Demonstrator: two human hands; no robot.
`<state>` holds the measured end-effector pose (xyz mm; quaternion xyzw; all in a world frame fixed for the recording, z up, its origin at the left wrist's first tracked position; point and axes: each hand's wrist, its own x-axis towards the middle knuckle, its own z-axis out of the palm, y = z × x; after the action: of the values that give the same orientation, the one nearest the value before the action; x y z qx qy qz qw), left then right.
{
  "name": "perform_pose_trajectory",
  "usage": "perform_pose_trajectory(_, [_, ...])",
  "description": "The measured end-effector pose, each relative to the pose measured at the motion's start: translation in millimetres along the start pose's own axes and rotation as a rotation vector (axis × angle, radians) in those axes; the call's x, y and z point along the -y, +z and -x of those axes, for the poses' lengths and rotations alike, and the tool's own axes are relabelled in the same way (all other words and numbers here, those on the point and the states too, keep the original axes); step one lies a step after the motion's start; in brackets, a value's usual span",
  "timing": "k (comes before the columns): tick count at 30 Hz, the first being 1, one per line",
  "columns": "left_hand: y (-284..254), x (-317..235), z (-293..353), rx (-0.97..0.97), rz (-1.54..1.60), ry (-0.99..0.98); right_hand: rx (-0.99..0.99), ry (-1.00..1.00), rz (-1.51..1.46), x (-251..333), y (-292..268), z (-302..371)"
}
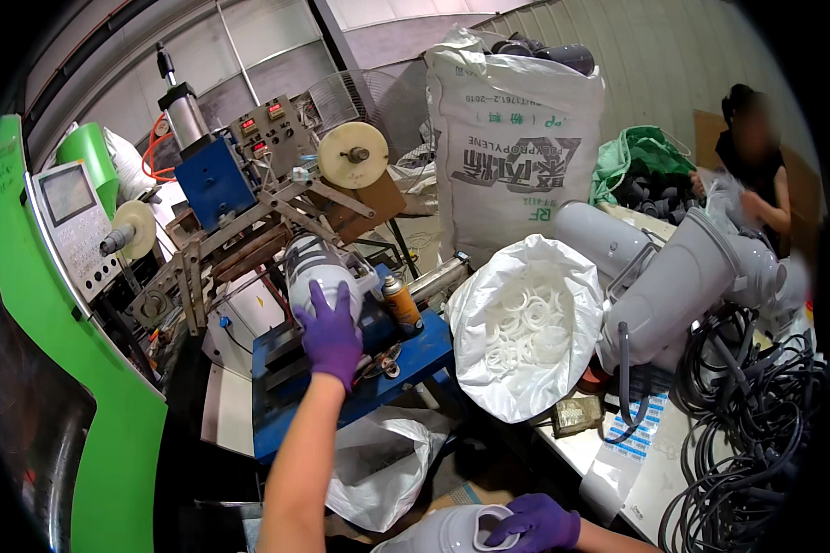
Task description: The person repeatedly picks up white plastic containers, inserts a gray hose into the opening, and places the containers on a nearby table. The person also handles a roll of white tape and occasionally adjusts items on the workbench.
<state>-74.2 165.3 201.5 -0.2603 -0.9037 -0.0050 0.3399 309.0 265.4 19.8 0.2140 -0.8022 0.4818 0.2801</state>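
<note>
My left hand (332, 339), fingers spread, rests on a grey container (315, 265) at the machine (214, 184); my right hand (542, 522) grips a second container (433, 533) by its mouth. I judge this a changeover; next calls for steadying both.

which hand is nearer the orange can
Left: the left hand is just left of the orange can; the right hand is much lower in the picture and to its right.

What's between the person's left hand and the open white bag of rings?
The head view shows an orange can on the blue bench between the left hand and the white bag, with small tools lying nearer the person.
</note>
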Motion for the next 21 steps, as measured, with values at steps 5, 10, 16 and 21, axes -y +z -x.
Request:
perform_pose_trajectory(5, [31.3, 28.3, -37.1, 0.077, -0.215, 0.068, 0.085, 0.014, -0.053, -3.2, 13.0, -25.2])
perform_pose_trajectory(10, [30.7, 30.2, -42.9, 0.061, -0.241, 0.235, 0.114, 0.026, -0.141, 1.0, 30.1, -52.2])
perform_pose_trajectory(16, [23.5, 67.1, -40.3, 0.113, -0.259, 0.432, 0.102, -0.078, -0.134, 1.0, 63.6, -72.3])
perform_pose_trajectory(21, [-83.4, 11.1, 75.4, 0.755, 1.003, 0.907, 0.058, 0.064, -0.324, 10.1, 40.6, -54.3])
